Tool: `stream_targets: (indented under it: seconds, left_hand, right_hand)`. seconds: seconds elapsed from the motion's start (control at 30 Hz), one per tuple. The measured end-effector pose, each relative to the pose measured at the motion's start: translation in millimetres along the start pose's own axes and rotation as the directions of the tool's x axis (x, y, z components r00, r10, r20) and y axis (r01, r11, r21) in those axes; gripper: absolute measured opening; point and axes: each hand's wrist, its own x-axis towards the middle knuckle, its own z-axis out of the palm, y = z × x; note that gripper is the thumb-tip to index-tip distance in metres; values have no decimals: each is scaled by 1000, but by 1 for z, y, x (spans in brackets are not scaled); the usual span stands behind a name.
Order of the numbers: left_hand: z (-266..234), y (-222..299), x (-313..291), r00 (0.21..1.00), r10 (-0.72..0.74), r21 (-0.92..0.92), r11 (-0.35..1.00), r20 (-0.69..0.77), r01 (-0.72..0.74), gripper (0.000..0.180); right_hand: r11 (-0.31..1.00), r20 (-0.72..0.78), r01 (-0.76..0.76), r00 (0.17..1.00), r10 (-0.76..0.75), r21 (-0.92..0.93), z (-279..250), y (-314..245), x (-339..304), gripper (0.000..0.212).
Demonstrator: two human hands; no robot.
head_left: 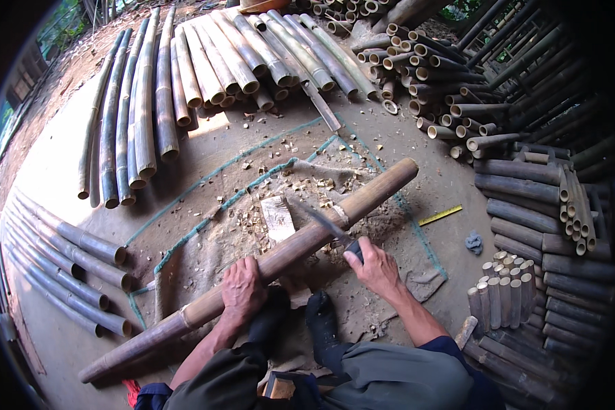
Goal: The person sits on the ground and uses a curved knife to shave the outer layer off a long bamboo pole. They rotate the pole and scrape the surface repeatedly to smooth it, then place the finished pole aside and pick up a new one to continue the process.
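A long brown bamboo pole (290, 253) lies slantwise before me, from the lower left up to the right. My left hand (244, 285) is closed over its middle, by my feet. In my right hand (376, 266) is the dark handle of a knife (326, 223). Its long blade crosses over the pole, close to a pale, shaved ring at a joint. Whether the edge touches the bamboo I cannot tell. A pale wooden block (277, 216) lies just beyond the pole, near the blade tip.
Wood chips litter a brown cloth (184, 263) underneath. Bamboo poles (164, 102) lie in rows at the far side and left. Cut tubes (451, 102) are piled at the right, above a bundle of short sticks (502, 294). A yellow ruler (441, 215) lies right of the pole.
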Motion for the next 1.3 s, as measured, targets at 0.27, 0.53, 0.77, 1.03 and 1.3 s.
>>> stream_targets:
  seconds: [0.27, 0.53, 0.77, 1.03, 1.3]
  left_hand:
    - [-5, -7, -2, 1000, -7, -4, 1000, 28, 7, 45]
    - [-22, -8, 16, 973, -22, -116, 992, 228, 50, 54]
    - [-28, -8, 18, 961, -12, -112, 993, 276, 45, 51]
    - [-39, -15, 28, 912, -15, -141, 987, 410, 80, 58]
    - [-40, -15, 32, 910, 20, -251, 964, 414, 93, 81]
  right_hand:
    - [981, 135, -102, 988, 79, 168, 1, -8, 5, 40]
    - [987, -60, 18, 998, -9, 162, 42, -14, -10, 40]
    - [958, -106, -241, 960, 259, 157, 16, 28, 3, 38]
    - [945, -133, -207, 960, 247, 255, 25, 20, 9, 40]
    - [915, -108, -195, 963, 247, 353, 53, -1, -10, 45]
